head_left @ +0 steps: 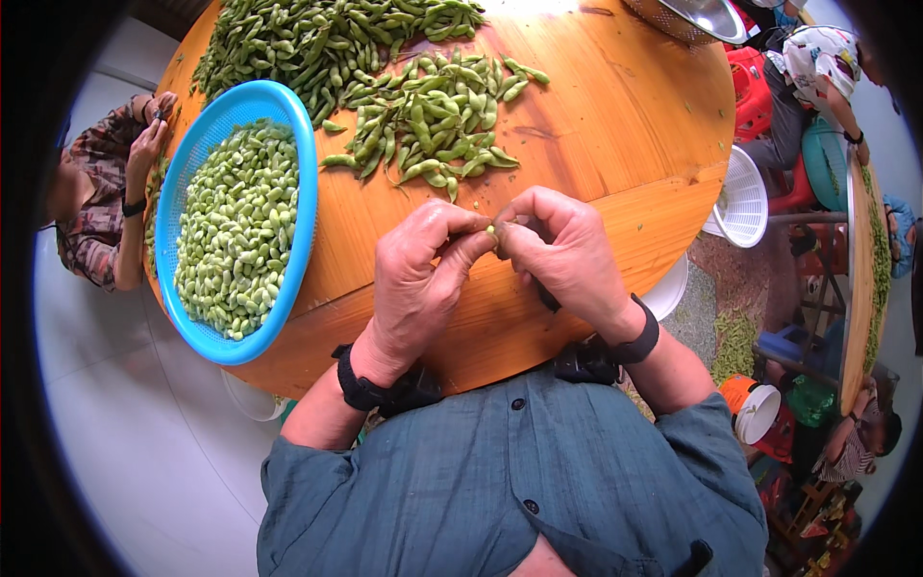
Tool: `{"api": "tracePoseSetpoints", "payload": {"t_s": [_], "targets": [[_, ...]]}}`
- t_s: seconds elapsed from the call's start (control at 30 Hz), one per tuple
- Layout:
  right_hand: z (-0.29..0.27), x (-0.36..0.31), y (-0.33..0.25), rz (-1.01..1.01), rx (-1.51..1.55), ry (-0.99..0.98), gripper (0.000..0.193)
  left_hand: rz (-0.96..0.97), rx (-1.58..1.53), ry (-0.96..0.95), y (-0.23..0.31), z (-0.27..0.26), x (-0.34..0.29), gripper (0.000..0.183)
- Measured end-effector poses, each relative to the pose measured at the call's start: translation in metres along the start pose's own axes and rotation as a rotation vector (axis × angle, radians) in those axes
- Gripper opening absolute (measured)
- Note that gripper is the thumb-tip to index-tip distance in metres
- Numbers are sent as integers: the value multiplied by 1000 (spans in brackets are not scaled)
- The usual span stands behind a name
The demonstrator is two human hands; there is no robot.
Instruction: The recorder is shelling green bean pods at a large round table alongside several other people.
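My left hand (418, 279) and my right hand (567, 252) meet over the near edge of a round wooden table (615, 125). Their fingertips pinch one small green bean pod (494, 231) between them; most of the pod is hidden by the fingers. A loose pile of green pods (428, 120) lies just beyond my hands. A larger heap of pods (308, 38) lies farther back. To my left sits a blue plastic basket (306, 163) holding many shelled pale green beans (236, 226).
Another person (101, 197) sits at the table's left, hands at the edge. A metal bowl (697, 14) rests at the far right rim. A white basket (742, 200), red stools and other people by a second table (856, 298) are on the right.
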State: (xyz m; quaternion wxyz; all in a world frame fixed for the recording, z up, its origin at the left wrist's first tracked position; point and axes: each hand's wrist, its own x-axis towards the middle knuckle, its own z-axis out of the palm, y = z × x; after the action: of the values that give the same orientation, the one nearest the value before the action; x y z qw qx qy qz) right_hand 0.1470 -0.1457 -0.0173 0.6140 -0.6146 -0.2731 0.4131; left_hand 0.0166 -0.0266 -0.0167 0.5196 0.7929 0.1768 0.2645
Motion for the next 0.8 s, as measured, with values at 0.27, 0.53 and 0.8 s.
{"api": "tracePoseSetpoints", "payload": {"t_s": [0.27,0.53,0.8], "targets": [[7,2,3,-139,-191,106,5,-246,-176,55,7,9,-6,9],[-6,7,0,-354,-400,-15,5,-514,-509,-82,-1,-1,-2,20],[-22,3,6,-411,-682,-89,11,-561,-668,-6,-7,-10,3,19]]}}
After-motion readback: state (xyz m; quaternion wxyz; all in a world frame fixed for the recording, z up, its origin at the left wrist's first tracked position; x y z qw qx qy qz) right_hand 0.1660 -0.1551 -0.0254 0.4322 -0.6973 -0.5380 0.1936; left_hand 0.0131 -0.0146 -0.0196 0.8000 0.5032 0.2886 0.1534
